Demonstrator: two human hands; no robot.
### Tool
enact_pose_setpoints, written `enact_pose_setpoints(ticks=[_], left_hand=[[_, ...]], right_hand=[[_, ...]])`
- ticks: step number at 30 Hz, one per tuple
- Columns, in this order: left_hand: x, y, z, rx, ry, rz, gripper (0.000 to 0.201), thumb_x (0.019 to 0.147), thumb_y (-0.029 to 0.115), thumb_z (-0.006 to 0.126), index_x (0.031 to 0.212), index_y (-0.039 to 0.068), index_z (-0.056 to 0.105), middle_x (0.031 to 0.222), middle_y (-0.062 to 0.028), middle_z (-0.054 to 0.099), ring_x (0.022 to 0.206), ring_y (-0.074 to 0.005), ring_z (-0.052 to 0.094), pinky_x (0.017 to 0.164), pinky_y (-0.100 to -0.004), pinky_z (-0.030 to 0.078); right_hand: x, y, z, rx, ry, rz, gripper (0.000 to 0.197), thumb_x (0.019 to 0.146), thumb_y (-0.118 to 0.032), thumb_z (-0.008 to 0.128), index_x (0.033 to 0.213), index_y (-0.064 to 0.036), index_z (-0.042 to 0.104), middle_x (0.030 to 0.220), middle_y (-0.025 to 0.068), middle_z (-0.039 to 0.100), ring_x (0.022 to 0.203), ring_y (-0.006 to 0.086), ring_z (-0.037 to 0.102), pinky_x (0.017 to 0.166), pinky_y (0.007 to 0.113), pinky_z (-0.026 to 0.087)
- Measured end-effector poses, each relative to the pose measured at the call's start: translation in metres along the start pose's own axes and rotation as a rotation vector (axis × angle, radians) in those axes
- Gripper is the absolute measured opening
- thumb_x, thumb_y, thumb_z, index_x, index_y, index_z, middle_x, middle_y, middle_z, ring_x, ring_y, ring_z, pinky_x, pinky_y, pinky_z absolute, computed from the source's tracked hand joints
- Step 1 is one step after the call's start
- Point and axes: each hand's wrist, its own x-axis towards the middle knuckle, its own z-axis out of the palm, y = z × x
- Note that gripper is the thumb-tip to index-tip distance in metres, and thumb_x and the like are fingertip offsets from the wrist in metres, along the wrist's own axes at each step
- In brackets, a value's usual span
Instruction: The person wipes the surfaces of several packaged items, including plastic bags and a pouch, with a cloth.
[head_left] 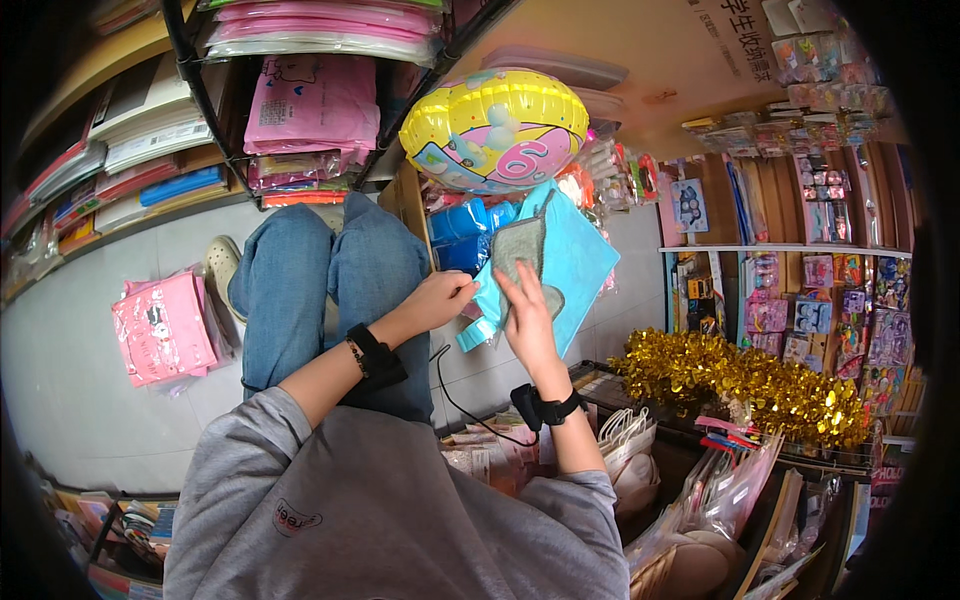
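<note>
A flat turquoise bag [588,262] lies tilted in front of me, with a strap-like end at its lower left. My left hand [443,300] is closed at the bag's left edge, its fingertips pinching there. Over the bag's left part lies a grey cloth [518,246] with a dark hem. My right hand [530,318] presses on the cloth's lower part, fingers extended over it; a piece of the cloth shows on the hand's right side. Beneath and behind the bag are blue plastic-wrapped packages [462,235] in a cardboard box [405,205].
A yellow foil balloon [495,130] rises behind the box. Pink packages [160,330] lie on the tiled floor at left. Black racks with wrapped goods [312,105] stand at far left. Gold tinsel [740,385] lies along the right, beside stocked shelves [790,250].
</note>
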Motion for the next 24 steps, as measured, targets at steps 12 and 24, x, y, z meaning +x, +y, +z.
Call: enact_pose_setpoints(ticks=[12,24], left_hand=[[0.001,0.004,0.005,-0.055,-0.014,-0.064,0.032,0.089,0.02,0.043,0.065,-0.002,0.045,0.059,-0.005,0.051,0.056,-0.0098,0.053,0.053,-0.0245,0.043],[-0.008,0.017,-0.002,-0.057,0.02,0.005,0.03,0.088,0.017,0.043,0.066,-0.004,0.045,0.06,-0.0105,0.046,0.055,-0.017,0.051,0.053,-0.0283,0.04]], right_hand=[[0.088,0.122,0.003,-0.416,0.21,0.161,0.052,0.072,0.001,0.041,0.121,-0.015,0.043,0.124,0.0243,0.036,0.115,0.0389,0.034,0.095,0.042,0.03],[-0.019,0.025,0.007,-0.133,0.129,0.161,0.062,0.063,0.014,0.04,0.121,-0.0089,0.043,0.125,0.0235,0.034,0.119,0.0388,0.029,0.097,0.04,0.028]])
